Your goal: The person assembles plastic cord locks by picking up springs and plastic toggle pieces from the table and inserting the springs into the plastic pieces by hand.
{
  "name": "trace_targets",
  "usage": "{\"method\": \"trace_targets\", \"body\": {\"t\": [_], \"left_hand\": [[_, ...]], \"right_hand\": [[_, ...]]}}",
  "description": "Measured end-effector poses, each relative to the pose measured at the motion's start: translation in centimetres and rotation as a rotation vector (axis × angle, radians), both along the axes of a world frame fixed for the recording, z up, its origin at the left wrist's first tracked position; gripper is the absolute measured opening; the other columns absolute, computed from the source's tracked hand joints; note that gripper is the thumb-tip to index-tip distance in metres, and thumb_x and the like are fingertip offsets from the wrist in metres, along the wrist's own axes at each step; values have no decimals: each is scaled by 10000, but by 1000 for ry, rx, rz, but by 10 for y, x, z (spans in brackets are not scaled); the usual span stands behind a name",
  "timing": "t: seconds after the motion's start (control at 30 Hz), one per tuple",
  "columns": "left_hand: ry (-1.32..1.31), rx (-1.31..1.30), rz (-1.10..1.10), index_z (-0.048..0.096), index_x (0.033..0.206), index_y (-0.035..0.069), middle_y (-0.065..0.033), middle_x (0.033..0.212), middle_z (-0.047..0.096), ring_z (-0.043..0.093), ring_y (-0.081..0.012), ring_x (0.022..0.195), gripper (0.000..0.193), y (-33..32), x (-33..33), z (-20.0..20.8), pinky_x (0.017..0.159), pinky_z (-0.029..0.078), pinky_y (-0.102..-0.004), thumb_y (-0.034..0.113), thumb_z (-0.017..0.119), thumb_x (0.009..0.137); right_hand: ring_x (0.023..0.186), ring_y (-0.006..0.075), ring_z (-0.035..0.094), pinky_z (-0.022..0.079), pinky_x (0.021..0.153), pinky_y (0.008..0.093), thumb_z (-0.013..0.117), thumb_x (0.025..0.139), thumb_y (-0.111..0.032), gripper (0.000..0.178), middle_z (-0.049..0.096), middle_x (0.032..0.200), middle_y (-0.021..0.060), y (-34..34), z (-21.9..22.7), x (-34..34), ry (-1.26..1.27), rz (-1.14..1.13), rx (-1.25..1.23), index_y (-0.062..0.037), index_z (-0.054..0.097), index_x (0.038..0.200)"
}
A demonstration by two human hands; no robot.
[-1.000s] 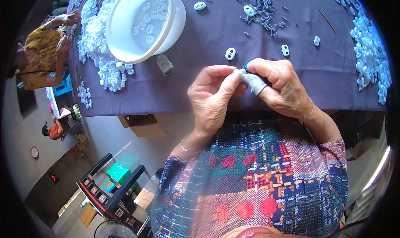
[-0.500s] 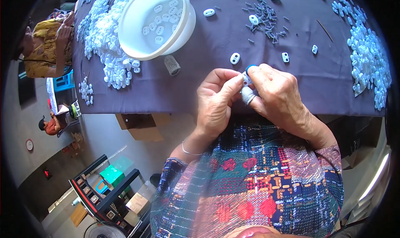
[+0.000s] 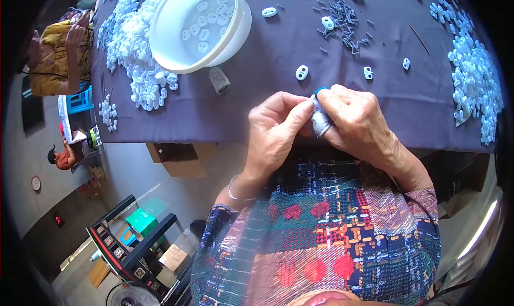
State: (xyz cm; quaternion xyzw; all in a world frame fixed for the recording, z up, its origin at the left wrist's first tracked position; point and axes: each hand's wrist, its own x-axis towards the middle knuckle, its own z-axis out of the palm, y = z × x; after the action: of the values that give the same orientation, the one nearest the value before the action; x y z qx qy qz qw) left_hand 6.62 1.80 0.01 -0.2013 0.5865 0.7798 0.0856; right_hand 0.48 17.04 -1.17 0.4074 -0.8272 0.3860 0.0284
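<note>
My left hand [image 3: 274, 132] pinches a small white two-hole cord lock [image 3: 316, 103] between thumb and fingertips, just above the table's near edge. On its other side my right hand [image 3: 358, 118] closes in, fingers pressed against the same piece and hiding much of it. A pale cloth cover [image 3: 320, 124] wraps my right thumb, and a blue band [image 3: 321, 89] shows at the right index fingertip. Beyond my hands lie single cord locks [image 3: 302, 72], one more [image 3: 368, 72] to the right. Farther back is a scatter of small dark springs [image 3: 345, 25], a white piece [image 3: 327, 23] among them.
A white plastic bowl [image 3: 238, 41] holding several cord locks stands back left, beside a big heap of white pieces [image 3: 142, 54]. Near it sits a grey block [image 3: 219, 81]. Another white heap [image 3: 474, 81] and a thin stick [image 3: 420, 40] are at right. A person [image 3: 59, 59] sits far left.
My hands stay together on the cord lock, which has tilted so that less of its holed face shows. The view has shifted slightly. At far left, the other person's hands have moved.
</note>
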Motion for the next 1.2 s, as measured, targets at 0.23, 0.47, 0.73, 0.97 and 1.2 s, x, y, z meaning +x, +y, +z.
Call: {"method": "trace_targets", "body": {"t": [0.23, 0.47, 0.73, 0.97, 1.2], "left_hand": [[52, -139, 4, 618, 894, -22, -41, 773, 634, 574, -65, 666, 113, 3, 1, 1, 602, 473, -197, 86, 622, 860], [42, -91, 32, 611, 887, -22, -35, 787, 631, 573, -62, 680, 92, 8, 2, -2, 612, 468, -188, 66, 613, 863], [89, -86, 38, 598, 873, -13, -15, 798, 617, 561, -50, 693, 70, 8, 5, -5, 620, 456, -173, 57, 598, 872], [112, -72, 71, 593, 876, -13, -11, 801, 612, 554, -43, 694, 65, 12, 5, -5, 614, 450, -171, 51, 593, 875], [133, -148, 49, 585, 875, -11, -4, 791, 601, 544, -37, 686, 54, 11, 6, -6, 613, 443, -166, 43, 586, 878]], "right_hand": [[521, 246, 538, 441, 444, 345, 647, 681, -94, 182, 477, 593, 84, 0, -8, 2, -1, 32, -70, -30, 478, 700], [504, 240, 504, 416, 453, 342, 649, 670, -65, 182, 463, 600, 84, 1, -16, 1, -6, 73, -95, 0, 502, 756], [478, 229, 480, 394, 428, 341, 656, 669, -85, 194, 423, 575, 71, 0, -19, 2, 10, 92, -138, -12, 486, 728], [502, 238, 512, 419, 444, 340, 660, 671, -69, 199, 473, 614, 86, 1, -20, 4, -6, 65, -148, 13, 520, 788], [490, 234, 497, 411, 435, 345, 662, 667, -59, 202, 450, 596, 84, 0, -21, 4, 36, 83, -137, 22, 514, 778]]}}
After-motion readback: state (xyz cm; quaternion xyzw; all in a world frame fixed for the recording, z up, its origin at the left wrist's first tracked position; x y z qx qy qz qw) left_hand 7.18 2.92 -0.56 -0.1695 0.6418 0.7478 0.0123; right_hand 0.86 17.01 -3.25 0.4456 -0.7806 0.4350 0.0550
